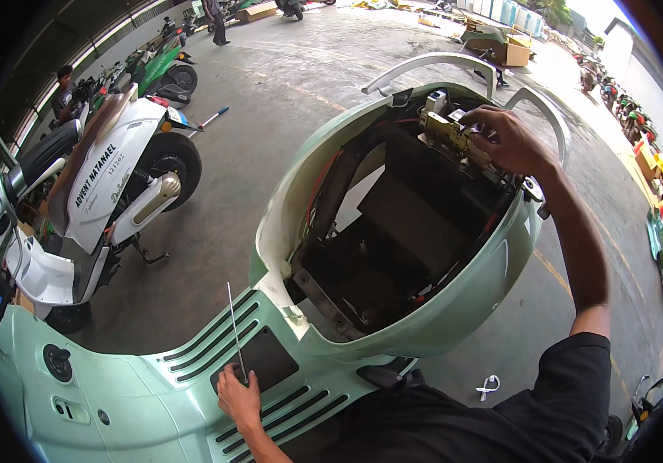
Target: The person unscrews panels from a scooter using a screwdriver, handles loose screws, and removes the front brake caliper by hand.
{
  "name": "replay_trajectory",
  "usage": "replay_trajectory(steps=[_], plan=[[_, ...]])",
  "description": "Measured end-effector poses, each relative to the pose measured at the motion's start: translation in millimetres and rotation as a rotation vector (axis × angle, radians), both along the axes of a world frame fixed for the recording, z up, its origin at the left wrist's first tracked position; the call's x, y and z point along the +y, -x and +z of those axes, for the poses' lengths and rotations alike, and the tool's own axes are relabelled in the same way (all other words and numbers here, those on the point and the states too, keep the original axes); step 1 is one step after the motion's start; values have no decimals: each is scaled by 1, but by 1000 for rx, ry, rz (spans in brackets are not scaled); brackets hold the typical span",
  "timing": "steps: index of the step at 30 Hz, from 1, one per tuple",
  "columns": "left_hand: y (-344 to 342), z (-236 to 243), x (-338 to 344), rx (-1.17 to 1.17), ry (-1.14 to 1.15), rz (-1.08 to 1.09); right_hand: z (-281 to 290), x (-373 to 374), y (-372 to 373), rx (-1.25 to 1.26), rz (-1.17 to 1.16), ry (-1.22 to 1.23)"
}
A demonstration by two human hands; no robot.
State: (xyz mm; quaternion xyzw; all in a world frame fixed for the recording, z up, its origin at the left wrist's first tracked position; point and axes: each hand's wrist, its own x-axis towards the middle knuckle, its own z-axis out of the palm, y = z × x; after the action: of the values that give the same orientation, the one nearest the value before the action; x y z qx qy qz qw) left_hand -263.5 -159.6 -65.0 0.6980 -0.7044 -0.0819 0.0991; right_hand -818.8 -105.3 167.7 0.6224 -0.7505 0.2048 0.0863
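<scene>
A light-green scooter body (501,287) lies in front of me, its seat opening uncovered and dark inside. My right hand (507,140) reaches to the far end of this opening. Its curled fingers grip at a gold-coloured metal latch (445,130); the fingertips are partly hidden. Over the ribbed footboard, my left hand (239,395) is closed around a screwdriver (236,330). The long thin shaft points up and away from me, while the handle is mostly covered by my fingers. Beneath that hand is a dark rectangular panel (273,357) set into the footboard.
Pale grab rails (431,63) curve around the scooter's rear. A white scooter (107,174) stands to the left, with a person (61,96) beyond it. A white looped item (488,387) lies on the floor at right. Motorcycles and cardboard boxes (518,52) stand farther off.
</scene>
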Motion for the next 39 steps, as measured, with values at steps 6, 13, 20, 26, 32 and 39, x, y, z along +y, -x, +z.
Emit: replay_trajectory(steps=[6, 13, 20, 26, 32, 39], plan=[[-6, 3, -6, -4, 10, 26, 4, 2, -2, -39, 70, -53], [-10, -1, -7, -2, -64, 4, 2, 7, -4, 97, 80, -162], [-7, -10, 0, 139, -82, 14, -3, 8, -3, 143, 80, -155], [-8, -14, -1, 120, -19, 6, 3, 1, -9, 230, 81, -160], [-16, -15, -9, 105, -27, 9, 3, -12, -7, 296, 49, -208], [-14, -8, -12, 114, -22, 34, -4, -12, -8, 333, -3, -209]])
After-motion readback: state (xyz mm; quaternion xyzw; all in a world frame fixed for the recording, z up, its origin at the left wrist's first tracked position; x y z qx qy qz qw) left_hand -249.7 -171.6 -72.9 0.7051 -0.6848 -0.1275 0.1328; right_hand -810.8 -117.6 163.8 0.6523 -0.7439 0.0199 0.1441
